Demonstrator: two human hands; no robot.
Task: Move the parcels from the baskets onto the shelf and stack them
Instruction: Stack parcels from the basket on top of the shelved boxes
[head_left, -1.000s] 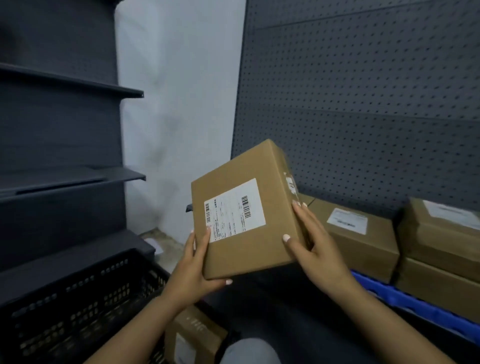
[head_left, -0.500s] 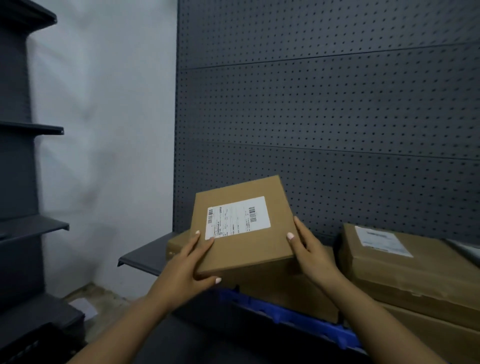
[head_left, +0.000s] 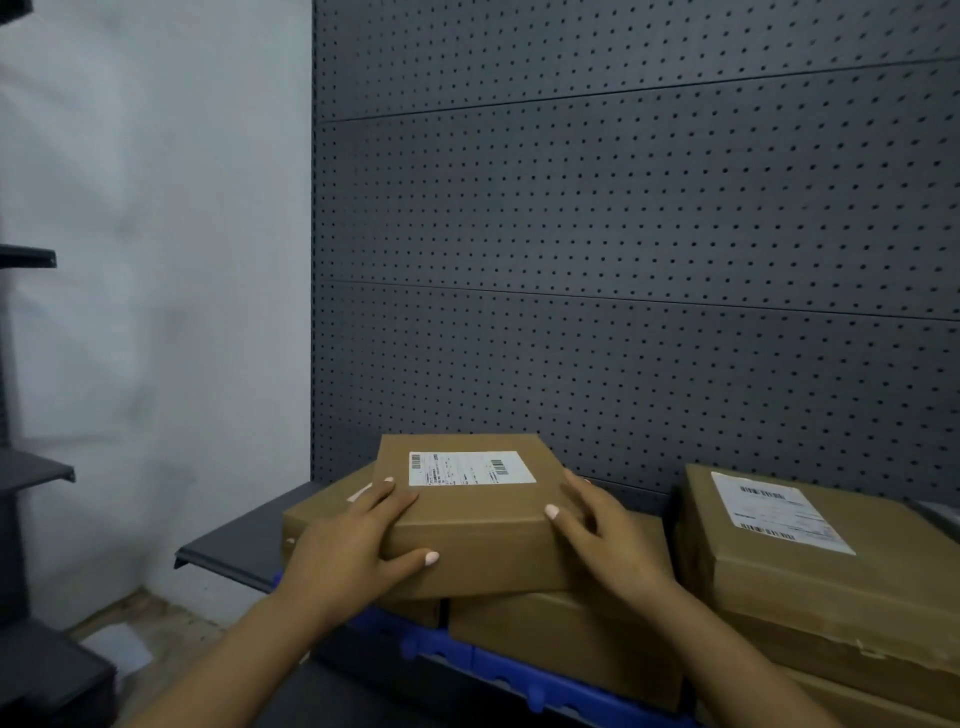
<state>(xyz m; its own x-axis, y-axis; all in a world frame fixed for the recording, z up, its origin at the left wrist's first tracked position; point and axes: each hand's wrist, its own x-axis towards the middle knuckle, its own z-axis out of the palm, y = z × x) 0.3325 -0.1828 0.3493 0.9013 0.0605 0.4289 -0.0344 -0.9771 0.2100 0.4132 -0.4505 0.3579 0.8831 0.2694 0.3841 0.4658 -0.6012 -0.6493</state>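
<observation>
Parcel (head_left: 470, 512) lowered onto lower parcel (head_left: 563, 644); fingers (head_left: 387, 496) of both hands clamp it | stack's label mostly hidden

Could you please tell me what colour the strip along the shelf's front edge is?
Blue; the strip shows in the head view, below the parcels.

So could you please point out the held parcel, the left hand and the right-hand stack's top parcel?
held parcel (head_left: 483, 540): head view, front face.
left hand (head_left: 345, 545): head view, back of hand.
right stack's top parcel (head_left: 831, 577): head view, top face.

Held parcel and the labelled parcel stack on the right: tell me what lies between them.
Head view: nothing stands between the held parcel and the right stack except the right hand gripping the parcel; behind it, a dark gap and pegboard.
</observation>
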